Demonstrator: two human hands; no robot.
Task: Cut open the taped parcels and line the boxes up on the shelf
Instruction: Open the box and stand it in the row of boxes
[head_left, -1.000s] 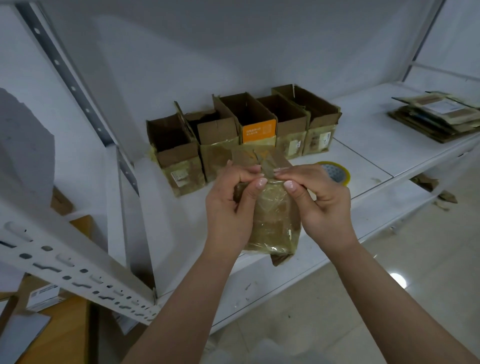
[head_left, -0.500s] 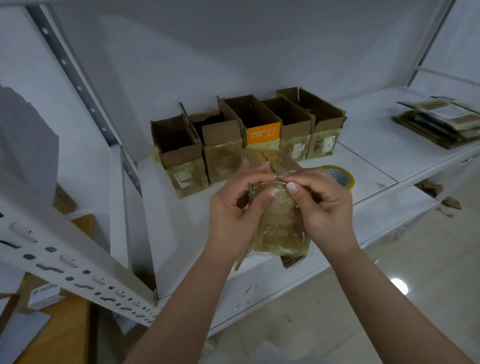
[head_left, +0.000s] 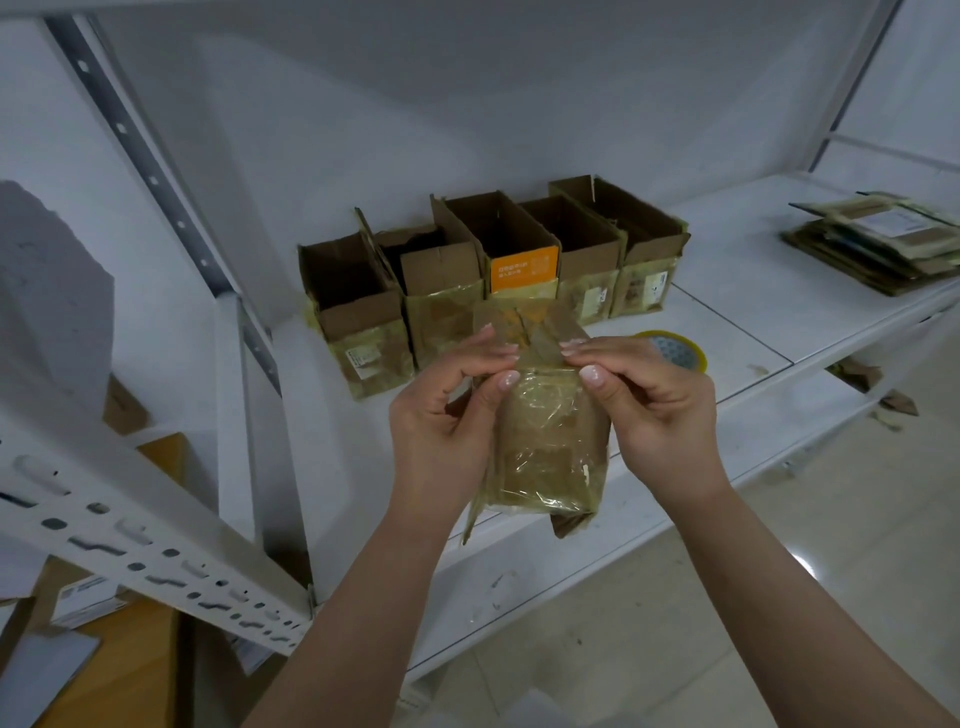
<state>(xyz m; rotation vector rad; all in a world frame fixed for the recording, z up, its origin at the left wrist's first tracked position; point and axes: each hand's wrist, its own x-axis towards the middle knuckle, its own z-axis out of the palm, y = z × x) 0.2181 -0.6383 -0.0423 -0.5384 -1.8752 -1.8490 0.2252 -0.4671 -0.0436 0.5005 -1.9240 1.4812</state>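
Five open boxes (head_left: 488, 270) stand in a row far on the shelf (head_left: 737, 306). One taped parcel (head_left: 550, 436) is near. One tape roll (head_left: 675, 351) lies right of it. One pile of flattened cardboard (head_left: 878, 239) lies far right.

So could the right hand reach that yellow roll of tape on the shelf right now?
Probably not yet: the right hand is pinching the taped brown parcel, though the yellow tape roll lies unobstructed just beyond it.
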